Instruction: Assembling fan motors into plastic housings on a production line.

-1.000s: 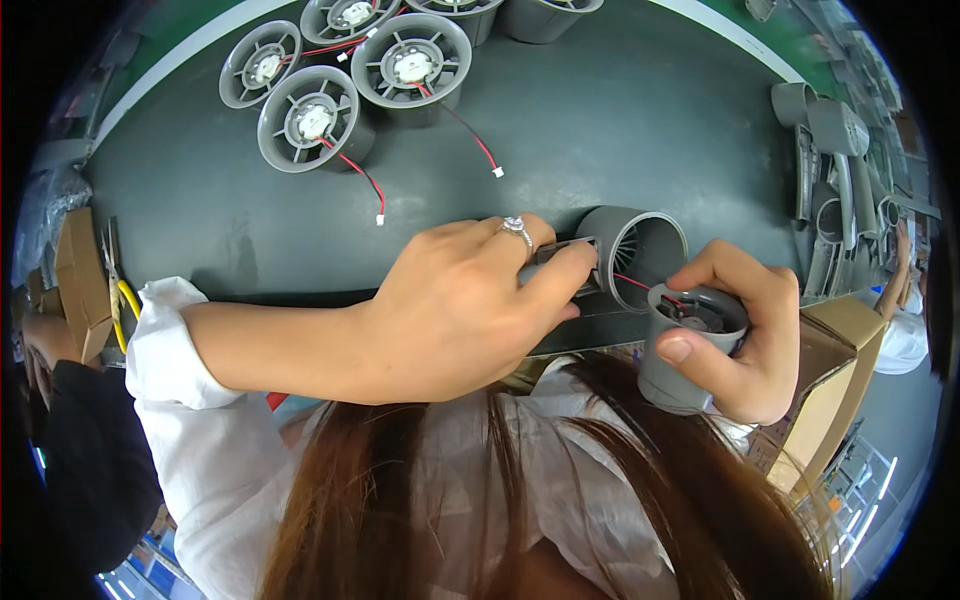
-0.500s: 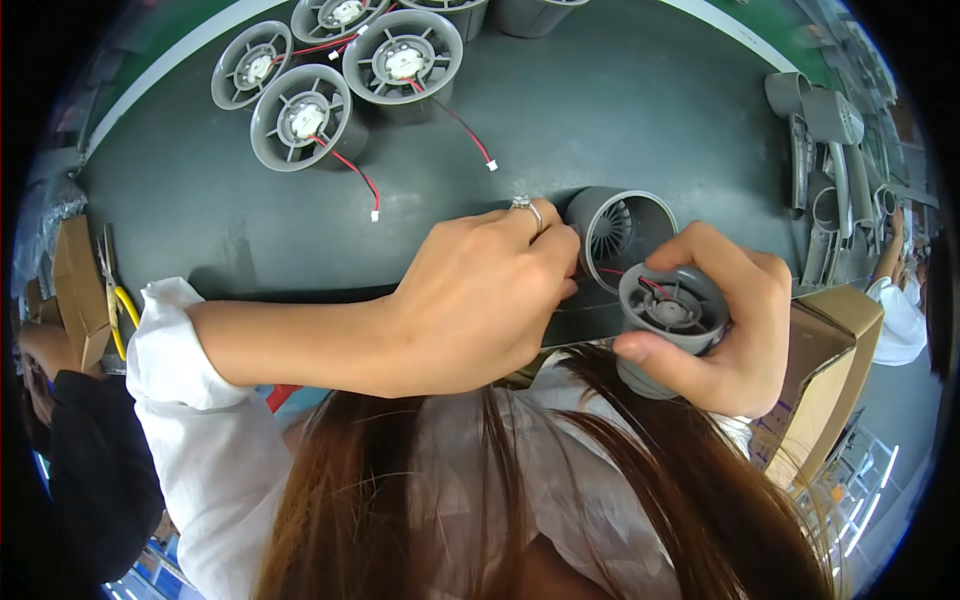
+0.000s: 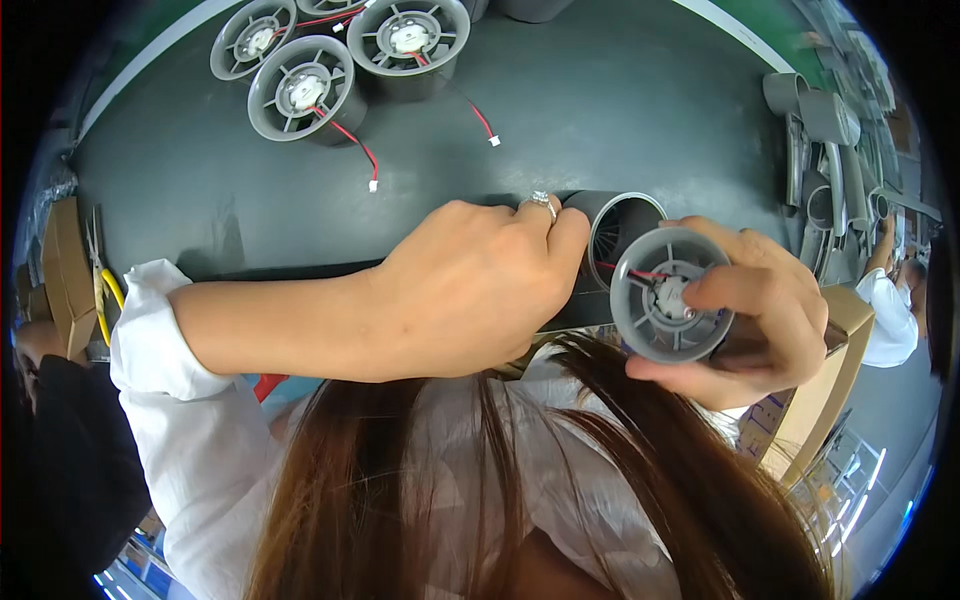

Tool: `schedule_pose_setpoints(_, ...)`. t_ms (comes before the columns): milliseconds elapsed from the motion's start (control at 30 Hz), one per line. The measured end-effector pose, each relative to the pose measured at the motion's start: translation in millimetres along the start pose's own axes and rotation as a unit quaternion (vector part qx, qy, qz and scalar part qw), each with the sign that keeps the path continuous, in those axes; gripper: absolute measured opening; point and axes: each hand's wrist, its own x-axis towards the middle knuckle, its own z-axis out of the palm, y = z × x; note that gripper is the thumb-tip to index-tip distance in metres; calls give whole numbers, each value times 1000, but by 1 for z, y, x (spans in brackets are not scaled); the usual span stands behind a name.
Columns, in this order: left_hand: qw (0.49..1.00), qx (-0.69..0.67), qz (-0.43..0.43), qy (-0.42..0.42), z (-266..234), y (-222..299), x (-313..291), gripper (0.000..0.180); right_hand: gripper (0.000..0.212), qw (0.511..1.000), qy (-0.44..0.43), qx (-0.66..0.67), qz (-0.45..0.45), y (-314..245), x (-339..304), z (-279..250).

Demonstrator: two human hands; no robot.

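While the right hand point(image 3: 765, 325) clamps a gray spoked motor housing point(image 3: 664, 300) at the dark table point(image 3: 620, 130)'s near edge, right of center, index fingertip at its hub, the left hand point(image 3: 480, 285) sits beside an open-ended gray cylinder point(image 3: 632, 221) between the two, fingertips hidden and hold impossible to tell; the housing looks light, stiff and smooth, best taken by its outer wall, sparing the thin spokes and fragile-looking red wire point(image 3: 645, 274)
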Motion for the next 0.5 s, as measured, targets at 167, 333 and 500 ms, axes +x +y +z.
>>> schedule_pose_setpoints(167,1000,-5,-17,8,4,-2,-6,25,50,999,6,-30,37,2,4,8)
schedule_pose_setpoints(333,999,-1,-14,36,3,-6,-13,23,45,997,-17,-60,45,-7,5,11)
schedule_pose_setpoints(500,1000,-4,-9,23,1,-6,-13,23,40,995,-8,-80,52,-14,4,14)
